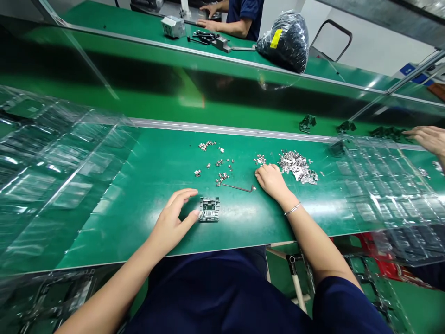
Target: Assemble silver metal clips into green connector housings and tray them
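In the head view, our left hand (172, 218) lies open on the green worktable (139, 185), fingers spread and loose. Its thumb tip touches the left edge of a small grey metal frame (209, 209) that lies flat near the table's front edge, and nothing is clasped. Our right hand (273, 181), with a bracelet (292, 209) on its wrist, rests knuckles up with the fingers curled under. We cannot tell whether it pinches anything. It sits just beside a heap of small metal clips (297, 166). A hex key (239, 187) lies between the hands, with scattered clips (215, 162) beyond it. Clear plastic trays (52, 176) flank the table. A co-worker's hand (426, 138) rests at the far right.
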`<state>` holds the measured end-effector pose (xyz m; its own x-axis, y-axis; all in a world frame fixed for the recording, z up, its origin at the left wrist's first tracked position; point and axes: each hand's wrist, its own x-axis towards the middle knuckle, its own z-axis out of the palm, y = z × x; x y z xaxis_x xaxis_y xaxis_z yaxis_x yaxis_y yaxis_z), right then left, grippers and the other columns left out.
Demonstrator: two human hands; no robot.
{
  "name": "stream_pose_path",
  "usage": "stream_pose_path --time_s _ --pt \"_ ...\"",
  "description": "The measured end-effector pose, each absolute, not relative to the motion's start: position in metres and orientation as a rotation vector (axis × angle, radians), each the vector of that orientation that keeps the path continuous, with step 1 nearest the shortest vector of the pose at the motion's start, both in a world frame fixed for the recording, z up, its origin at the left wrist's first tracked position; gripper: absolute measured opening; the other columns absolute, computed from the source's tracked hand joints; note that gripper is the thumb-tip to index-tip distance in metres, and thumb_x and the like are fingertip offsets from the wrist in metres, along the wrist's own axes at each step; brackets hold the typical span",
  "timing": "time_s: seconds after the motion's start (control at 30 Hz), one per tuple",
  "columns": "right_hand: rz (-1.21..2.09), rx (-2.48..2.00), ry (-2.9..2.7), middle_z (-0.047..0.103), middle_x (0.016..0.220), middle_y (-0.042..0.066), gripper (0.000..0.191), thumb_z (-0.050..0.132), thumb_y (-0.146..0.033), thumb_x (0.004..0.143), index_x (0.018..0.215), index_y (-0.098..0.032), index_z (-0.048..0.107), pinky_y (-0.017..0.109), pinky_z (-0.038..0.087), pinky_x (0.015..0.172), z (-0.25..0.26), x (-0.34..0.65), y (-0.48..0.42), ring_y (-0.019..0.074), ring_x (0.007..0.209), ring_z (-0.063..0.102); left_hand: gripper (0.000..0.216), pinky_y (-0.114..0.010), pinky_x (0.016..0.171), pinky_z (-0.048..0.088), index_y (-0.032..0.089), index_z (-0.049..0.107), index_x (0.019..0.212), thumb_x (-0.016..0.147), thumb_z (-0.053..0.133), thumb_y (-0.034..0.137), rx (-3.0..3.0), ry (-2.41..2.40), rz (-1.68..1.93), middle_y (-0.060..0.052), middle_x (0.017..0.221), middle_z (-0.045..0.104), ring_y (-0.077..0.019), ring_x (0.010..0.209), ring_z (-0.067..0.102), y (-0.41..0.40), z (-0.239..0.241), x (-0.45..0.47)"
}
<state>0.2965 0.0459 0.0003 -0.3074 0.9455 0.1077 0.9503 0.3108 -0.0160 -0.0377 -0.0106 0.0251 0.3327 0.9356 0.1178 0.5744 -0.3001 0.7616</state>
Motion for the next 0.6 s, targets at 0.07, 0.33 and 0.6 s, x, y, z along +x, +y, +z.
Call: stream_pose_path --time_s 0.07,0.33,0.6 --pt "-0.147 -1.837 -2.449 0.061 0.082 0.011 0.021 0.041 -0.015 0.093 0.088 -0.013 0.061 0.037 0.032 0.084 0.001 0.293 0.047 0.0235 0.079 0.051 0.032 -0.035 0.086 0.052 0.021 0.053 0.118 0.088 0.049 0.031 2.038 1.348 0.837 -0.008 0.121 0.057 -0.0213 0.108 0.058 -0.013 0.032 -0.040" --pt "0.081 -0.996 -2.224 0.060 0.085 0.006 0.017 0.037 -0.018 0.096 0.094 -0.019 0.053 0.035 0.040 0.084 0.055 0.213 -0.010 0.0188 0.083 0.053 0.019 -0.022 0.059 0.049 0.021 0.068 0.086 0.090 0.050 0.025 1.816 1.058 0.826 -0.001 0.082 0.067 -0.0117 0.067 0.060 -0.032 0.067 -0.010" --pt "0.595 -0.790 -2.044 0.055 0.082 0.002 0.013 0.045 -0.021 0.098 0.096 -0.022 0.058 0.029 0.044 0.071 0.064 0.175 -0.050 0.0145 0.079 0.054 0.023 -0.021 0.050 0.041 0.017 0.059 0.069 0.085 0.061 0.033 1.612 0.862 0.907 0.002 0.064 0.053 -0.0095 0.055 0.050 -0.042 0.055 -0.001"
